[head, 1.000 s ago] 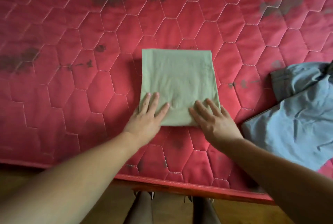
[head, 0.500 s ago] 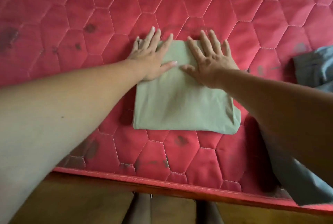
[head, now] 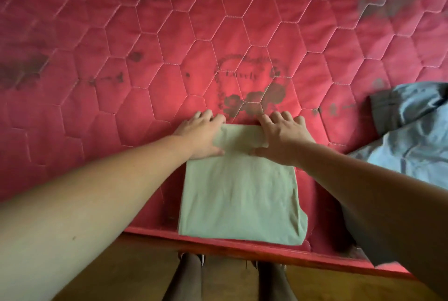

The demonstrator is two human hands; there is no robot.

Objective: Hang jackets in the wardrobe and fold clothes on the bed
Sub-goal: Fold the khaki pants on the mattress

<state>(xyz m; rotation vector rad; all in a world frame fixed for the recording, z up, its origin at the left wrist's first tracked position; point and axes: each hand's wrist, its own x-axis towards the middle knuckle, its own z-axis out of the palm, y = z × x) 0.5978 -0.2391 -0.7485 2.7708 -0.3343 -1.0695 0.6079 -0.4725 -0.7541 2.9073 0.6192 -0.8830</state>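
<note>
you're leaning over the red quilted mattress [head: 116,97] and both arms are stretched out in front of you. the folded green garment [head: 240,194] lies flat at the near edge of the mattress, about midway along it, and its near edge comes right up to the mattress rim. your left hand [head: 203,134] is on the garment's far left corner and your right hand [head: 283,138] is on the far right corner. the hands sit apart, with a strip of green showing between them. each hand's fingers curl over the far edge of the garment while the thumb lies on top of the cloth, so both are gripping that far edge. whether the fingertips are tucked under the fold, i can't tell.

just beyond your knuckles is a dark printed emblem [head: 247,87] on the mattress fabric. over by the right edge lies a rumpled blue garment [head: 417,135], well apart from the green one and touched by neither hand. below the near rim you can see the wooden floor [head: 135,269] and your legs [head: 186,279].
</note>
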